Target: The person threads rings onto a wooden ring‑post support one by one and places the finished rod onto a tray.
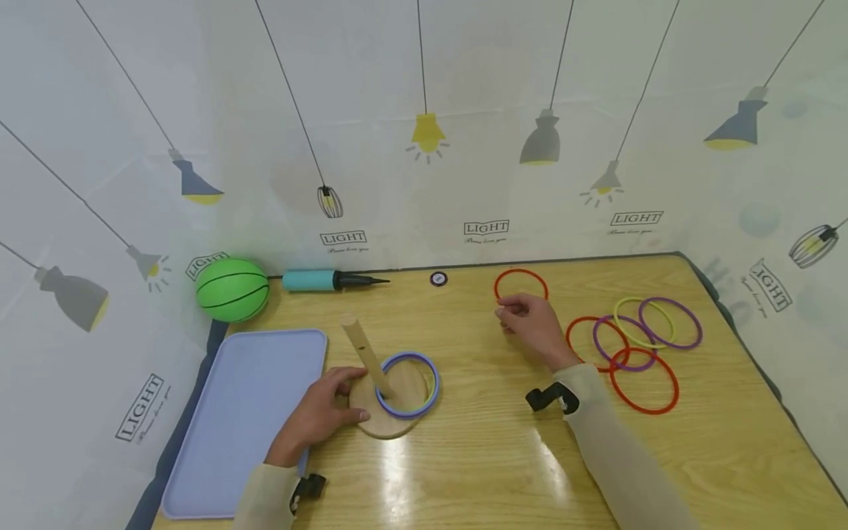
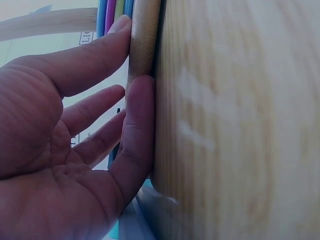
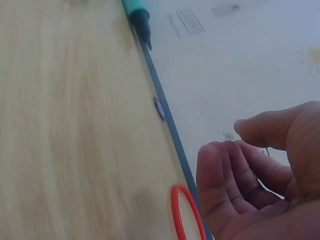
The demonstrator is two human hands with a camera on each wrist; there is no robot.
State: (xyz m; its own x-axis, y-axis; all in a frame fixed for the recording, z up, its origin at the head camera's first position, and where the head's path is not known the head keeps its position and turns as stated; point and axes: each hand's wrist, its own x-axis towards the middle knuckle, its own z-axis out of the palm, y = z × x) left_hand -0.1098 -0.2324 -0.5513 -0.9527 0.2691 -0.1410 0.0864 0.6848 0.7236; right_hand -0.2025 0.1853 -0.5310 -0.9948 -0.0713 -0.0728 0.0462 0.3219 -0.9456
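Ring stand [image 1: 373, 368] stands near the middle of the wooden table [image 1: 477, 456], toward the near side. A blue ring [image 1: 435, 383] encircles the foot of its post [image 1: 358, 340], topping a stack of rings [image 2: 111, 15]. The left hand [image 1: 323, 406] grips the left rim of the round base [image 1: 377, 425], thumb and fingers spread about it. This low hold is judged sound: it should steady the post and leave the tip unobstructed.

The right hand [image 1: 533, 322] is at the near edge of a red ring [image 3: 176, 210], farther right; thumb and fingertips are slightly apart, with nothing between them. A thin, flat ring is best pinched at the rim and raised level. Overlapping rings [image 1: 642, 348] lie to the right; the sleeve [image 1: 609, 434] should clear them. The tray [image 1: 265, 412] lies left.
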